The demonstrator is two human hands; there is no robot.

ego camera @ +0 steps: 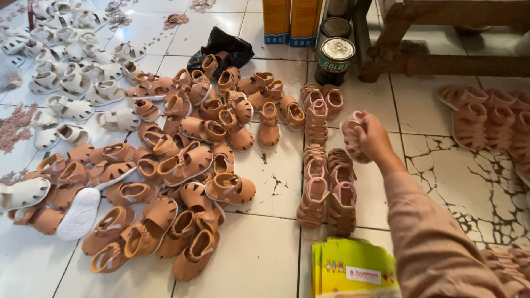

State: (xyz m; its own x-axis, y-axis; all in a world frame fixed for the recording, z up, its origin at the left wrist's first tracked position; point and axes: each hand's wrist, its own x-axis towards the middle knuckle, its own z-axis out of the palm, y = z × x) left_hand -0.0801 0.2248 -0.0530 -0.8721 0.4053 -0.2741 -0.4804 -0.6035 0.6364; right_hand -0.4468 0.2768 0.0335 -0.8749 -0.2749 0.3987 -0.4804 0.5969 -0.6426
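Note:
My right hand [371,138] reaches out over the tiled floor and grips a small pink sandal [351,137] by its heel end. It hovers just right of two neat columns of pink sandals [326,165] laid out on the tiles. My sleeve [430,237] is a dusty pink. A big loose heap of tan brown sandals [187,160] lies to the left. My left hand is out of sight.
White sandals [72,83] spread at the far left. More pink sandals [486,118] lie at the right edge. A round tin can [334,59], two yellow boxes [291,21], a black bag [223,47] and wooden furniture legs [381,49] stand at the back. Yellow-green leaflets [353,270] lie near me.

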